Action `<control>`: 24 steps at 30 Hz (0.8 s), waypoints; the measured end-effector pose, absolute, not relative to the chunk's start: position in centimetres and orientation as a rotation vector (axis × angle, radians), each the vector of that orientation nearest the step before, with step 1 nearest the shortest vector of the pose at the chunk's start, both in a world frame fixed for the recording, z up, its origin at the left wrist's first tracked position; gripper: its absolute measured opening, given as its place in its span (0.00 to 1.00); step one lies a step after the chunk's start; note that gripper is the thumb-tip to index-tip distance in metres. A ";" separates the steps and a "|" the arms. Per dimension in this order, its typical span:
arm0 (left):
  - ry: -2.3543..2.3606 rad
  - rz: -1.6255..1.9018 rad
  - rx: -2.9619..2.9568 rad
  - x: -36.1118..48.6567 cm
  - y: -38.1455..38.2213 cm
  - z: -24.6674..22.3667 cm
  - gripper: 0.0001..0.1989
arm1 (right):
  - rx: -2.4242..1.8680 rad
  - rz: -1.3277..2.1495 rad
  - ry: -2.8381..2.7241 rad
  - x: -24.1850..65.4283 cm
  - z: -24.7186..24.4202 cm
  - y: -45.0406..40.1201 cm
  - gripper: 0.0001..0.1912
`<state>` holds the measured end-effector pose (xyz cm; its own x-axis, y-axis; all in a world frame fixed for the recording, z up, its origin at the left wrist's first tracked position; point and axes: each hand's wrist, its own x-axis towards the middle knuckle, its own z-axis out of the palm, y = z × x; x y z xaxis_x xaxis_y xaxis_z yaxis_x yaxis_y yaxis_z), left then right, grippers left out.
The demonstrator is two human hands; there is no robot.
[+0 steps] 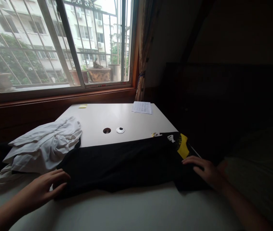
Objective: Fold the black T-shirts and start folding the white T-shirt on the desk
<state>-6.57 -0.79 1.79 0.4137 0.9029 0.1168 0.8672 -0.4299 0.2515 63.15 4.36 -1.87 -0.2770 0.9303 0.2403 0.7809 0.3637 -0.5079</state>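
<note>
A black garment (122,163) lies stretched across the white table (117,208), with yellow and white printing at its right end. At its left end rests my left hand (51,184), fingers apart, the thumb and fingertips touching the cloth. My right hand (203,168) is on the right end just below the yellow patch, its fingers spread over the fabric. Neither hand has visibly gathered any cloth. A crumpled pile of white clothing (47,144) lies beside the garment's left end, beyond my left hand.
Printed papers (142,107) lie at the table's far right corner and a yellow note (82,106) at the far left. A round hole (106,131) and a white disc (120,130) are mid-table. Behind stands a barred window with a curtain (142,64).
</note>
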 end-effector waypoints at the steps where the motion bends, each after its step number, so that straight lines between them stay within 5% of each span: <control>1: 1.539 0.330 2.491 -6.7 0.5 2.0 0.13 | -1.533 0.386 -2.035 63.0 -1.6 5.0 0.14; 7: 1.599 0.469 2.586 -5.8 8.9 0.6 0.17 | -1.736 0.329 -1.678 60.9 -1.6 12.7 0.17; 15: 1.708 0.356 2.494 -3.9 13.7 -1.5 0.16 | -1.817 0.659 -1.619 59.1 -2.7 18.6 0.26; 24: 1.843 0.412 2.332 -4.4 14.5 -2.8 0.12 | -1.614 0.553 -1.619 58.5 -4.1 19.1 0.18</control>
<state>-4.38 14.53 -2.76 0.2122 0.9691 0.1261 0.9306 -0.2397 0.2767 58.51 19.11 -4.09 0.0985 0.9719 0.2136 0.6377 0.1032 -0.7634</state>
